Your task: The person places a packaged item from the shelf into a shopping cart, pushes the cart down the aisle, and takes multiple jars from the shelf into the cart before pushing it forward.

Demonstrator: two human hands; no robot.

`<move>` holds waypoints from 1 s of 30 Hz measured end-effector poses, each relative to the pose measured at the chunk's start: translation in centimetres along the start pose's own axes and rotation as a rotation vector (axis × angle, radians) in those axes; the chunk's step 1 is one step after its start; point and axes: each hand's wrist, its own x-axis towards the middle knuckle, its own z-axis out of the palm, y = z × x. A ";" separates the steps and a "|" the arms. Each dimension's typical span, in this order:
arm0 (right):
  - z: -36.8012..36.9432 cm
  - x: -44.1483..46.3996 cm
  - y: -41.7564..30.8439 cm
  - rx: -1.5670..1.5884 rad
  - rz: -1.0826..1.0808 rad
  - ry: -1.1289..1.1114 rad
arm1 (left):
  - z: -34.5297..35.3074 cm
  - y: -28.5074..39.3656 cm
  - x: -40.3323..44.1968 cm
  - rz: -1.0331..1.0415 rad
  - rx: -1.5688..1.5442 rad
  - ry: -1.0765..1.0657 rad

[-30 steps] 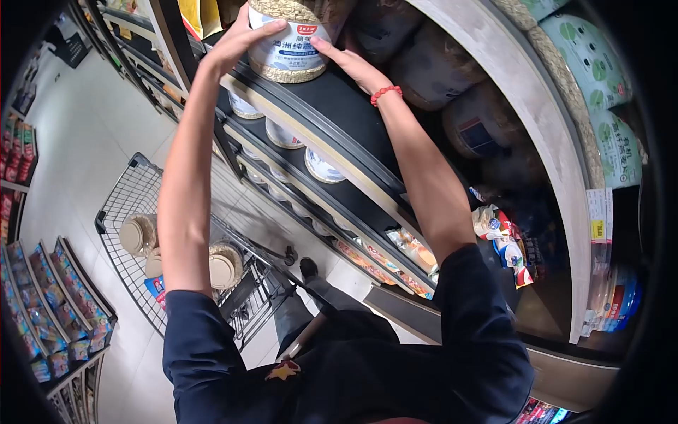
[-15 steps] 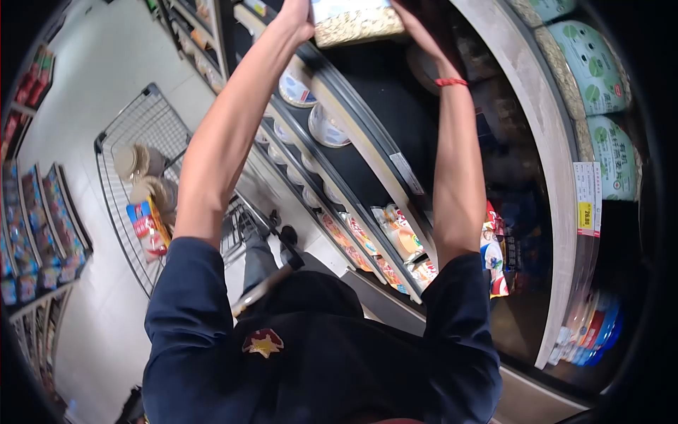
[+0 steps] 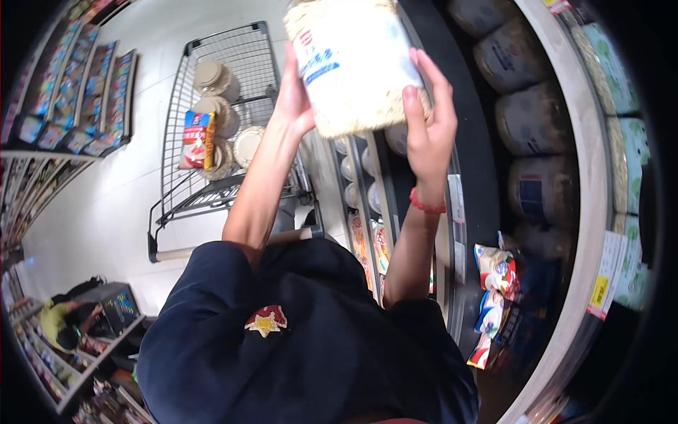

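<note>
Held up between both hands is a large clear jar of oats (image 3: pixel 360 60) with a white label and blue print; its top is cut off by the view's edge. My left hand (image 3: pixel 293 99) presses the jar's left side. My right hand (image 3: pixel 431 120) grips its right side, thumb on the front, with a red band at the wrist. Left of the jar, the shopping cart (image 3: pixel 275 116) carries several jars with beige lids (image 3: pixel 248 147) and a red, blue and yellow bag (image 3: pixel 195 140).
On the right, a dark shelf (image 3: pixel 466 166) holds several similar jars (image 3: pixel 533 116) and colourful bags (image 3: pixel 494 272). Green-white oat bags (image 3: pixel 611 67) sit on the shelf beyond. Racks of packets (image 3: pixel 88 85) stand across the aisle. A person in yellow-green (image 3: pixel 60 325) is at lower left.
The jar has come closer and lower, out from the shelf, with both hands on it. My view has turned right-to-left, so the cart shows more fully.
</note>
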 end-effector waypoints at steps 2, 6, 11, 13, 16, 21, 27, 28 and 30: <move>3.0 -2.0 0.8 0.352 0.225 -0.006 | -2.9 1.0 -3.6 0.155 0.121 0.116; 10.3 -3.7 4.2 0.474 0.515 -0.274 | -7.8 5.1 -7.6 0.378 0.158 0.311; 21.6 -2.5 5.7 0.615 0.546 -0.334 | -16.4 9.9 -10.2 0.479 0.408 0.597; 23.3 -0.8 4.7 0.771 0.672 -0.367 | -23.2 11.3 -10.6 0.468 0.388 0.587; 27.9 1.2 6.0 1.041 1.008 -0.339 | -33.9 12.1 -8.5 0.458 0.354 0.594; 37.3 2.0 14.6 0.906 0.904 -0.370 | -29.8 13.9 -7.0 0.113 0.549 0.782; 42.5 1.1 22.0 0.826 0.828 -0.489 | -31.8 15.4 -4.4 -0.290 0.235 0.696; 43.1 1.1 23.1 0.774 0.782 -0.509 | -32.8 15.4 -3.7 -0.235 0.131 0.678; 43.7 -0.3 24.8 0.758 0.863 -0.523 | -35.0 14.8 -3.2 -0.192 0.023 0.674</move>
